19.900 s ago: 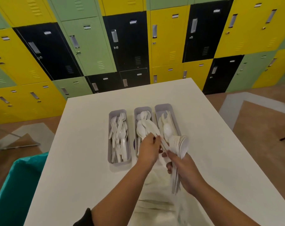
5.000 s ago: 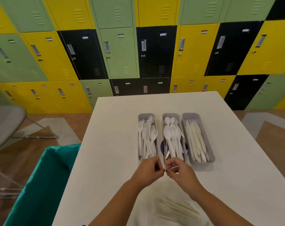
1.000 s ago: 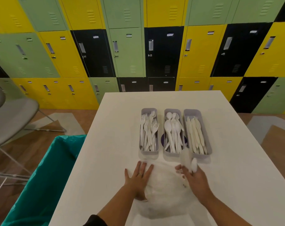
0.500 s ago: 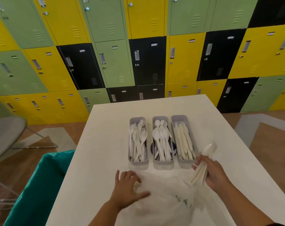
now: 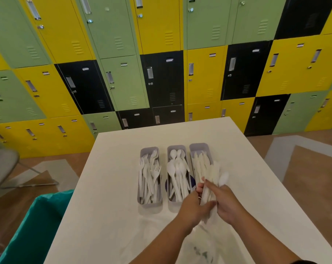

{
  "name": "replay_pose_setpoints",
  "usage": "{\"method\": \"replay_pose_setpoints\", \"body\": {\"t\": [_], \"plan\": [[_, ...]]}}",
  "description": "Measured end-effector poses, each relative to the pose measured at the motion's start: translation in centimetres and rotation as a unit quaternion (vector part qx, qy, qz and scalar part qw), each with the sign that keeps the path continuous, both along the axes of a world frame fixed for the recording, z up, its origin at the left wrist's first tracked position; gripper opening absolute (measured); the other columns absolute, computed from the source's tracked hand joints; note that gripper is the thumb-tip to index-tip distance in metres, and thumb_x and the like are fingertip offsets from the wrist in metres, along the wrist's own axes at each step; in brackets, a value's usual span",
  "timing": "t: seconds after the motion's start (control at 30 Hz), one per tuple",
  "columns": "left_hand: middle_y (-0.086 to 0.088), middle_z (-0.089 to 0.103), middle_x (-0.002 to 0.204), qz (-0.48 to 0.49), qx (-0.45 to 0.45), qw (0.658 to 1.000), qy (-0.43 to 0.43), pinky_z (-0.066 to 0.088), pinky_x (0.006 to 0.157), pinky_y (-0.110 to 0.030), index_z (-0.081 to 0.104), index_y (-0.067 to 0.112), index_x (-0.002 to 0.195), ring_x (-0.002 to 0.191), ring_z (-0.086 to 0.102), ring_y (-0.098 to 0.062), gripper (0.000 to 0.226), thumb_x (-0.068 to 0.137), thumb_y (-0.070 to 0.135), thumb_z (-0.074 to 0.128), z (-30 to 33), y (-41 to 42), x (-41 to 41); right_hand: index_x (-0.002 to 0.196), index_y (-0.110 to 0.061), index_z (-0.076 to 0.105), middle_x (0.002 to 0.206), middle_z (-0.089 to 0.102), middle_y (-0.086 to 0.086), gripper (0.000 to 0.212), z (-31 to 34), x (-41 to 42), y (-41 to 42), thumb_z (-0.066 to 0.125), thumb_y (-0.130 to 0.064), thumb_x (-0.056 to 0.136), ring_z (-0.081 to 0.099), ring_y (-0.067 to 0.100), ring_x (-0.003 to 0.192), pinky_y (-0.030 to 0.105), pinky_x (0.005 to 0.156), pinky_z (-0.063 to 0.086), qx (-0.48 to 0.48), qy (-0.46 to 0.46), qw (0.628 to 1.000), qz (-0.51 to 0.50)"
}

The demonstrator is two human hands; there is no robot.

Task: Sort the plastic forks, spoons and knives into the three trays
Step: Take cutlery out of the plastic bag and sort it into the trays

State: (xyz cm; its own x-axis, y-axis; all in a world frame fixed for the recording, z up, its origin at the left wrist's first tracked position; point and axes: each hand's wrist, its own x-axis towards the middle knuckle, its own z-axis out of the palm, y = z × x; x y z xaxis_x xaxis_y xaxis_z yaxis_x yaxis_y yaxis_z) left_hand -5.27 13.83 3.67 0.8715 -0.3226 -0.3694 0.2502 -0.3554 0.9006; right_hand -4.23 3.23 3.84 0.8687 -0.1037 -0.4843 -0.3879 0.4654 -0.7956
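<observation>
Cutlery (image 5: 211, 184), a white bundle with one spoon bowl (image 5: 223, 179) sticking out at its far end, sits in our two hands over the near end of the right tray (image 5: 200, 147). Our right hand (image 5: 227, 203) has its fingers wrapped round the bundle from the right. Our left hand (image 5: 192, 207) meets it from the left, thumb and fingers closed on the lower part of the same bundle.

Three grey trays lie side by side on the white tabletop (image 5: 108, 187). The left tray (image 5: 149, 149) holds forks (image 5: 149, 176), the middle tray (image 5: 176, 147) holds spoons (image 5: 175, 172), and the right tray holds knives (image 5: 200, 162).

A clear plastic bag (image 5: 205, 246) lies crumpled on the tabletop near us, under our forearms. A teal bin (image 5: 32, 225) stands beside the tabletop on the left, and lockers (image 5: 161, 54) fill the far wall.
</observation>
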Motion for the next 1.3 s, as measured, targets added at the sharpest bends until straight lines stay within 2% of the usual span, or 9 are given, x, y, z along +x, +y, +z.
{"method": "replay_pose_setpoints", "body": {"t": [0.13,0.3,0.43,0.53,0.7,0.9,1.07,1.13,1.3], "plan": [[-0.001,0.067,0.096,0.013,0.000,1.000,0.008,0.048,0.060,-0.012,0.059,0.017,0.114,0.082,0.065,-0.012,0.022,0.095,0.020,0.048,-0.6,-1.3,1.6,0.095,-0.003,0.070,0.087,0.075,0.013,0.028,-0.4,1.0,-1.9,0.043,-0.013,0.096,0.068,0.029,0.091,0.043,0.085,0.051,-0.022,0.008,0.999,0.030],[-0.008,0.073,0.088,0.065,-0.019,0.997,0.044,0.052,0.060,-0.021,0.065,0.011,0.109,0.075,0.068,-0.019,0.025,0.096,0.020,0.046,-2.1,-3.2,3.2,0.095,-0.008,0.069,0.088,0.073,0.010,0.023,-1.9,2.7,-3.5,0.046,-0.012,0.097,0.069,0.031,0.087,0.049,0.084,0.052,-0.126,0.023,0.992,0.018],[-0.009,0.072,0.092,0.112,-0.011,0.993,0.044,0.050,0.055,-0.018,0.067,0.012,0.102,0.074,0.065,-0.018,0.020,0.093,0.019,0.051,-3.4,-4.6,4.5,0.111,-0.006,0.060,0.096,0.067,0.010,0.024,-3.3,4.9,-4.1,0.046,-0.018,0.097,0.064,0.027,0.087,0.032,0.070,0.052,-0.203,0.042,0.978,0.013],[-0.006,0.069,0.094,0.139,0.019,0.990,0.014,0.050,0.060,-0.017,0.064,0.013,0.103,0.081,0.065,-0.018,0.016,0.093,0.015,0.051,-4.1,-5.2,6.1,0.114,-0.006,0.060,0.105,0.068,0.014,0.030,-4.0,7.0,-4.2,0.039,-0.022,0.099,0.065,0.030,0.095,0.041,0.084,0.054,-0.207,0.059,0.976,0.034],[-0.010,0.069,0.100,0.157,0.020,0.987,-0.009,0.055,0.084,-0.035,0.063,0.012,0.104,0.093,0.065,-0.025,0.022,0.094,0.007,0.043,-4.6,-5.7,8.7,0.114,-0.006,0.062,0.102,0.070,0.016,0.032,-5.1,9.8,-4.9,0.037,-0.014,0.096,0.067,0.031,0.095,0.049,0.092,0.052,-0.196,0.058,0.979,0.027],[-0.007,0.063,0.114,0.088,0.097,0.989,-0.070,0.047,0.091,-0.028,0.053,0.009,0.123,0.102,0.060,-0.020,0.033,0.094,0.005,0.038,-4.7,-6.1,10.0,0.108,-0.009,0.064,0.099,0.070,0.015,0.032,-4.8,10.5,-5.1,0.037,-0.023,0.097,0.067,0.030,0.094,0.048,0.091,0.053,-0.227,0.054,0.971,0.054],[0.010,0.053,0.118,0.067,0.112,0.984,-0.121,0.041,0.085,-0.007,0.046,0.012,0.131,0.103,0.051,-0.002,0.035,0.097,0.007,0.040,-3.9,-6.3,8.9,0.119,-0.012,0.058,0.110,0.067,0.012,0.033,-4.5,9.8,-4.7,0.036,-0.027,0.100,0.065,0.025,0.100,0.046,0.097,0.049,-0.237,0.033,0.971,0.028],[0.009,0.057,0.117,0.068,0.090,0.987,-0.116,0.043,0.093,-0.015,0.046,0.019,0.131,0.110,0.055,-0.007,0.034,0.097,0.014,0.045,-4.0,-6.2,8.5,0.126,-0.014,0.052,0.117,0.063,0.005,0.031,-4.1,9.6,-4.4,0.036,-0.020,0.100,0.061,0.019,0.105,0.041,0.101,0.046,-0.210,0.020,0.977,0.004],[0.001,0.065,0.078,0.009,0.100,0.987,-0.122,0.051,0.073,-0.030,0.063,0.009,0.095,0.070,0.060,-0.011,0.017,0.094,0.016,0.048,-3.6,-5.2,7.1,0.124,-0.016,0.053,0.121,0.056,0.006,0.041,-3.7,9.2,-3.2,0.045,-0.042,0.093,0.053,0.023,0.109,0.039,0.097,0.044,-0.204,0.080,0.975,0.030]]}}
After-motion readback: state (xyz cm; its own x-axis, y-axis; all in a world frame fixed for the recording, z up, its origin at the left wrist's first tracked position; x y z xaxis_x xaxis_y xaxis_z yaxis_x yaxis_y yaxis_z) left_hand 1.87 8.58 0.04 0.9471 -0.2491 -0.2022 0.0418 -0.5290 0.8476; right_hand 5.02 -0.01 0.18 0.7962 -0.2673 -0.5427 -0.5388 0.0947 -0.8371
